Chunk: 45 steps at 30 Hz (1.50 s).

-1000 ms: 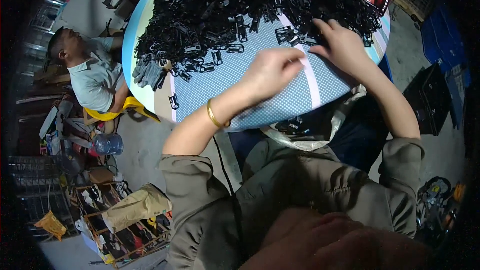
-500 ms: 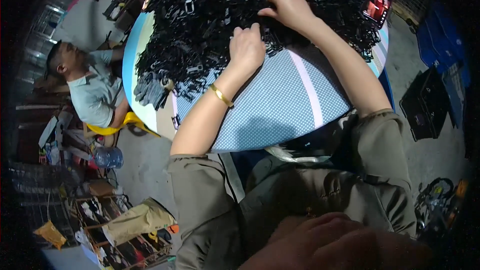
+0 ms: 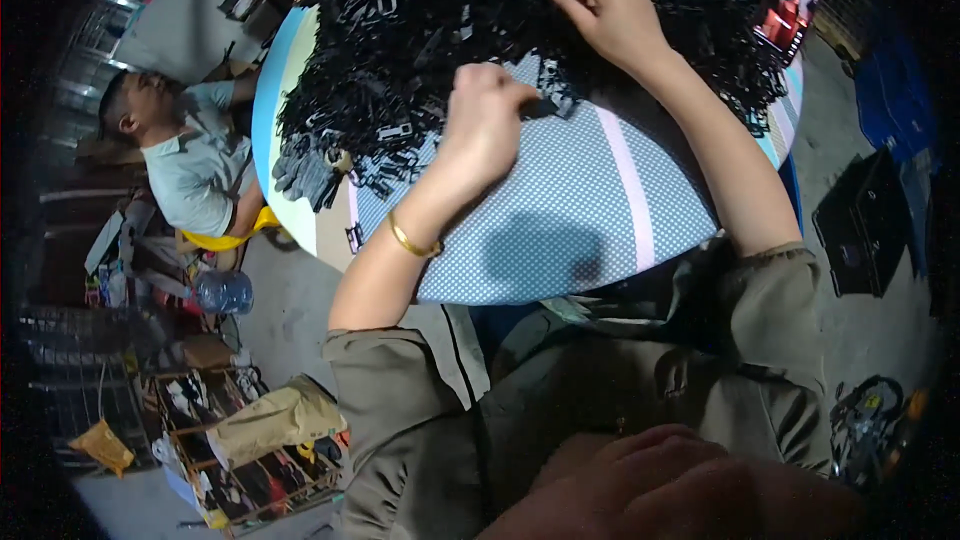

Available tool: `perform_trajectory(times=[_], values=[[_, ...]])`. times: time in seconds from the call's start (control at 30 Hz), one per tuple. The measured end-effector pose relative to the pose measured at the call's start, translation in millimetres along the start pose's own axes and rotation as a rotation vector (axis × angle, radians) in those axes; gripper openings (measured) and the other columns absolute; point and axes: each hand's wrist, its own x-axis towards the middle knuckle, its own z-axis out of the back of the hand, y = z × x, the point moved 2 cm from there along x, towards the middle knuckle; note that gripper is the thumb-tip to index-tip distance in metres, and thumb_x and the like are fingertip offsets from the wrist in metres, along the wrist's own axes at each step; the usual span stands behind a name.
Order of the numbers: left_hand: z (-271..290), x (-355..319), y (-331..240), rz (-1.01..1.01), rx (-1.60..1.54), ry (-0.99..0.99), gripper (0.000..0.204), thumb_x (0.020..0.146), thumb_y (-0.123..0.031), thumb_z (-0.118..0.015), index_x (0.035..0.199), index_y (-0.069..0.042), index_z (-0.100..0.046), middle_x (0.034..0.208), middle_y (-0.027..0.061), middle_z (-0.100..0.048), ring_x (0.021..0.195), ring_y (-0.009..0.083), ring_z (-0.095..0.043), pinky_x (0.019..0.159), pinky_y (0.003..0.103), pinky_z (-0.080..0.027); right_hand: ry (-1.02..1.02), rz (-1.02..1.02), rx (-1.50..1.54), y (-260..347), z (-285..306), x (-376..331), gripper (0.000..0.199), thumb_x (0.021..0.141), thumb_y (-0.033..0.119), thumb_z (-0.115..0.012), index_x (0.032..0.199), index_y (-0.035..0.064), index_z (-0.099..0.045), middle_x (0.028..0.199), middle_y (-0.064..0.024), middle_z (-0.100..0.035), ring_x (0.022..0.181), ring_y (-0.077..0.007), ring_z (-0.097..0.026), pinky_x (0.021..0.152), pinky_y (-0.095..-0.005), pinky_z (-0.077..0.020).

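Note:
A large heap of small black plastic clips or flat frame-like parts [image 3: 400,50] covers the far side of the round table [image 3: 545,180]. My left hand [image 3: 482,125] is at the near edge of the heap, its fingers curled in and the thumb pointing right. Whatever it may hold is hidden. Over the heap to the right is my right hand [image 3: 615,20], thumb and forefinger brought close together in a pinch. Anything between those fingertips is too small to make out against the black parts. A few loose parts [image 3: 555,90] lie beside my left thumb.
Grey gloves [image 3: 303,168] and a roll of tape [image 3: 340,160] lie at the table's left. A lit phone [image 3: 790,8] stands at the far right. Another person [image 3: 190,160] sits at left. A water bottle [image 3: 222,292], a cluttered rack [image 3: 250,450] and a black case [image 3: 862,225] surround the table.
My left hand has pulled back from the heap toward me, turning its thumb right. The right hand has shifted right and a little farther away. The whole view has moved slightly.

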Motion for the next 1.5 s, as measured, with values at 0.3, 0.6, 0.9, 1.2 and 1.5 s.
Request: perform_trajectory(times=[0.3, 0.6, 0.9, 1.2, 1.5], values=[[-10, -14, -36, -0.055, 0.268, 0.061, 0.007, 0.068, -0.005, -0.050, 0.073, -0.003, -0.056, 0.076, 0.0113, -0.050, 0.066, 0.0247, -0.055, 0.056, 0.036, -0.046, 0.253, -0.074, -0.025, 2, -4, 0, 0.016, 0.078, 0.020, -0.058, 0.090, 0.0115, -0.064, 0.078, -0.0105, -0.063, 0.073, -0.0280, -0.061, 0.065, -0.0353, -0.0489], [2, -6, -8, 0.546, -1.267, 0.050, 0.033, 0.080, 0.002, -0.043, 0.113, 0.003, -0.042, 0.091, 0.0124, -0.054, 0.072, 0.0164, -0.060, 0.065, 0.025, -0.052, 0.206, -0.053, -0.046, -2, 3, 0, 0.021, 0.074, 0.007, -0.058, 0.094, 0.0067, -0.063, 0.081, -0.0099, -0.064, 0.069, -0.0186, -0.063, 0.063, -0.0280, -0.0494], [3, -3, 17, 0.566, -1.557, -0.163, 0.035, 0.088, -0.014, -0.047, 0.115, 0.004, -0.037, 0.095, 0.0123, -0.052, 0.081, 0.0171, -0.059, 0.070, 0.027, -0.053, 0.202, 0.299, 0.292, 63, -4, -19, 0.011, 0.069, 0.004, -0.063, 0.077, 0.0012, -0.057, 0.099, -0.0095, -0.058, 0.083, -0.0229, -0.059, 0.069, -0.0303, -0.0482], [10, -3, 26, 0.588, -1.422, -0.205, 0.024, 0.083, -0.003, -0.048, 0.107, 0.002, -0.044, 0.080, 0.0065, -0.056, 0.071, 0.0114, -0.057, 0.064, 0.022, -0.051, 0.433, 0.034, 0.452, 53, -16, -22, 0.017, 0.071, 0.008, -0.066, 0.082, 0.0007, -0.055, 0.107, -0.0112, -0.055, 0.084, -0.0197, -0.059, 0.069, -0.0283, -0.0489], [8, -4, 31, 0.591, -1.192, -0.286, 0.043, 0.083, -0.002, -0.051, 0.120, 0.006, -0.031, 0.094, 0.0136, -0.057, 0.075, 0.0149, -0.058, 0.066, 0.021, -0.049, 0.333, -0.353, 0.616, 44, -12, -17, 0.034, 0.075, 0.007, -0.064, 0.108, 0.0057, -0.056, 0.083, -0.0005, -0.057, 0.080, -0.0086, -0.056, 0.073, -0.0223, -0.0463]])
